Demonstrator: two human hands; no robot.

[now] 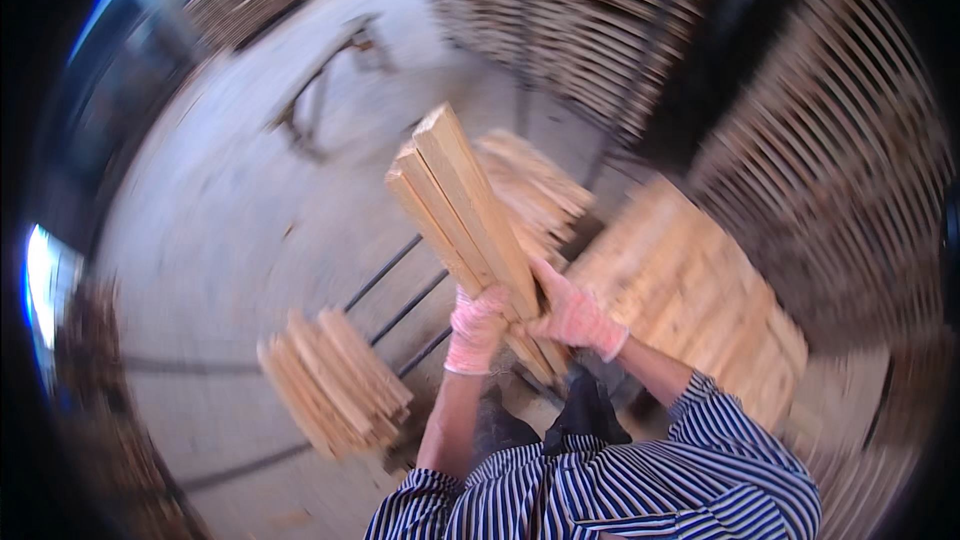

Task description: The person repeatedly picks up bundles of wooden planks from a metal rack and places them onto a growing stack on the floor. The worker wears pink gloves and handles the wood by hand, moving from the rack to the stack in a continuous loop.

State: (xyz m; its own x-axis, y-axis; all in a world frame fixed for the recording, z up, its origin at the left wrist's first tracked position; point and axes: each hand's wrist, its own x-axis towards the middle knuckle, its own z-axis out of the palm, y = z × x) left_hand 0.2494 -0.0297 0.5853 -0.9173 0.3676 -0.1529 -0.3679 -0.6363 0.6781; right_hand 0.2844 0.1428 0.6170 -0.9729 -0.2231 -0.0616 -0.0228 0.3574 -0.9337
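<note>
Wooden boards (462, 195), a small bunch, stick up between two gloved hands. The left hand (476, 328) and right hand (575, 317) each keep a tight grip on them, above more board piles (335, 382).

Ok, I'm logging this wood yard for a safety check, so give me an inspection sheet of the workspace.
Surface: pale concrete floor, blurred by motion.
Job's things: bundle of wooden boards, tilted up and away.
Clutter: board stack at lower left, another behind, flat pile at right; dark rails.
Hands: left hand and right hand, both gloved, grip the bundle's lower end.
Cables: nothing seen.
Surroundings: tall slatted wood stacks; metal stand.
</note>
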